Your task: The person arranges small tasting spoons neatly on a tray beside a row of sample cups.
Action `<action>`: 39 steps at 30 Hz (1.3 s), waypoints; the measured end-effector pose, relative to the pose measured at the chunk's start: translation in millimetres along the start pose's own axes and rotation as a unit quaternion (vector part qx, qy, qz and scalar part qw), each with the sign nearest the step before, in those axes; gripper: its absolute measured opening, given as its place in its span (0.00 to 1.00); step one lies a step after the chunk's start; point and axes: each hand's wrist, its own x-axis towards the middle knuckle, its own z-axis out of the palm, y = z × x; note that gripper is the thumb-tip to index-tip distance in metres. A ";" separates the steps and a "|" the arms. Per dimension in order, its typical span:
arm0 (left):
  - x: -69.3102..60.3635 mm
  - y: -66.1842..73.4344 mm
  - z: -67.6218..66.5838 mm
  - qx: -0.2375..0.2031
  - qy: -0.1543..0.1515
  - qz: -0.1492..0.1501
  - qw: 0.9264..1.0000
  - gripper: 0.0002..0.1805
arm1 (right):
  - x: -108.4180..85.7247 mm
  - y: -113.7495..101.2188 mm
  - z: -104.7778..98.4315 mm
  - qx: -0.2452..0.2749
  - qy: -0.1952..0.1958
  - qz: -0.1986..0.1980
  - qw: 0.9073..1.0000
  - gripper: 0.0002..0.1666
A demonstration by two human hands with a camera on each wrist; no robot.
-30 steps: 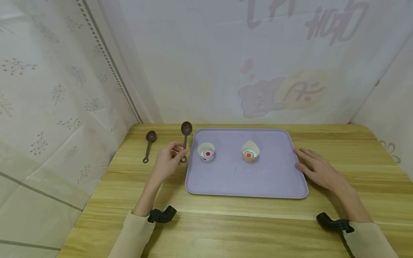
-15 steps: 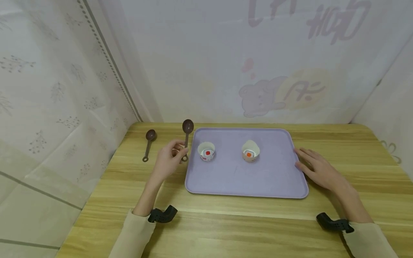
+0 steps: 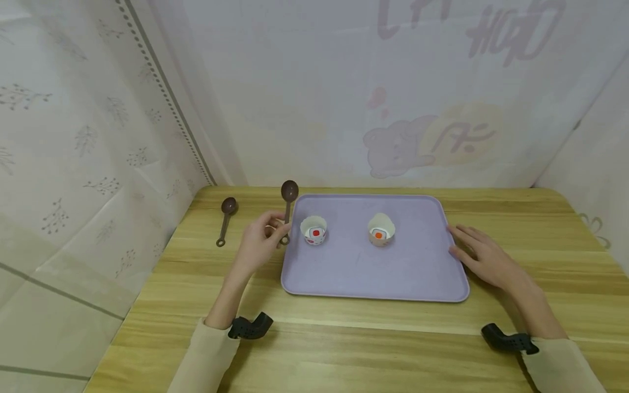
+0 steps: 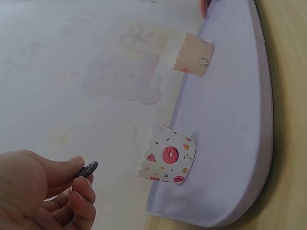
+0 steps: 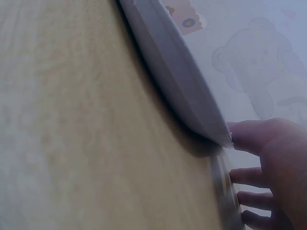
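My left hand (image 3: 259,240) pinches a brown measuring spoon (image 3: 289,192) by its handle, bowl end pointing away from me, beside the tray's left edge. Between thumb and fingers in the left wrist view, only the dark handle end (image 4: 88,168) shows. My right hand (image 3: 486,257) rests with extended fingers at the right edge of the lilac tray (image 3: 373,278); in the right wrist view its thumb (image 5: 244,136) touches the rim. On the tray stand a white patterned paper baking cup (image 3: 313,231), nearest the held spoon, and a tan paper baking cup (image 3: 380,231). Each has a coloured square mark inside.
A second, similar brown measuring spoon (image 3: 226,220) lies on the wooden table (image 3: 344,349) left of my left hand. Printed cloth (image 3: 304,98) hangs behind the table and along its left side.
My left hand has shifted slightly right and away from me with the measuring spoon, bringing it closer to the tray's left edge. My right hand, the tray and both cups have stayed put.
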 end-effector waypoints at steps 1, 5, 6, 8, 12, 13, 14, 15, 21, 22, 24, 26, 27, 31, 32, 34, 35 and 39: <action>0.4 0.4 0.2 -0.001 -0.001 -0.001 1.000 0.13 | -0.1 -0.2 0.0 -0.001 0.001 0.000 1.000 0.36; 2.1 0.9 1.3 -0.003 -0.003 -0.001 1.000 0.13 | -0.4 0.4 0.3 0.001 0.000 0.002 1.000 0.36; 2.5 0.8 1.4 -0.002 -0.003 0.000 1.000 0.13 | -0.4 0.9 0.6 0.003 0.000 0.002 1.000 0.36; 2.9 2.1 1.6 -0.003 -0.004 0.002 1.000 0.14 | -0.3 1.5 0.8 0.004 0.001 0.001 1.000 0.36; 3.7 2.7 1.8 -0.005 -0.002 -0.001 1.000 0.14 | -0.3 1.8 1.2 0.005 0.002 0.000 1.000 0.36; 3.6 3.0 1.7 -0.006 -0.001 -0.003 1.000 0.14 | -0.2 1.5 1.0 0.004 0.002 -0.001 1.000 0.36; 3.5 3.2 1.8 -0.007 0.000 -0.005 1.000 0.14 | -0.2 1.2 0.9 0.005 0.001 -0.001 1.000 0.36; 3.4 3.5 1.8 -0.007 0.001 -0.006 1.000 0.14 | -0.1 1.1 1.0 0.005 0.000 -0.001 1.000 0.36; 3.0 8.7 3.3 -0.017 0.002 -0.005 1.000 0.14 | 0.0 0.1 0.4 0.006 -0.003 0.003 1.000 0.36; 3.1 9.3 3.8 -0.019 0.001 -0.004 1.000 0.14 | -0.1 0.0 0.3 0.006 -0.004 0.005 1.000 0.36; 3.6 9.5 4.6 -0.024 -0.001 -0.003 1.000 0.14 | -0.2 0.4 0.3 0.007 -0.005 0.006 1.000 0.36; 4.2 9.5 5.5 -0.027 -0.001 -0.004 1.000 0.14 | -0.6 0.4 0.2 0.007 -0.005 0.007 1.000 0.36; 4.5 9.3 5.8 -0.028 -0.001 -0.004 1.000 0.14 | -0.7 0.4 0.2 0.007 -0.004 0.007 1.000 0.36; 5.8 12.0 6.9 -0.028 0.003 -0.007 1.000 0.14 | -0.8 0.2 0.0 0.007 -0.005 0.008 1.000 0.36; 6.1 13.2 7.3 -0.029 0.004 -0.007 1.000 0.14 | -0.8 0.0 0.0 0.006 -0.004 0.008 1.000 0.36; 6.8 15.4 8.1 -0.029 0.005 -0.008 1.000 0.13 | -0.7 0.3 0.2 0.006 -0.005 0.008 1.000 0.36; 7.0 16.7 8.5 -0.031 0.005 -0.008 0.999 0.13 | -0.6 0.5 0.3 0.006 -0.006 0.009 1.000 0.36; 8.1 18.1 10.3 -0.035 0.002 -0.007 0.999 0.13 | -0.6 -0.3 0.1 0.005 -0.003 0.010 1.000 0.36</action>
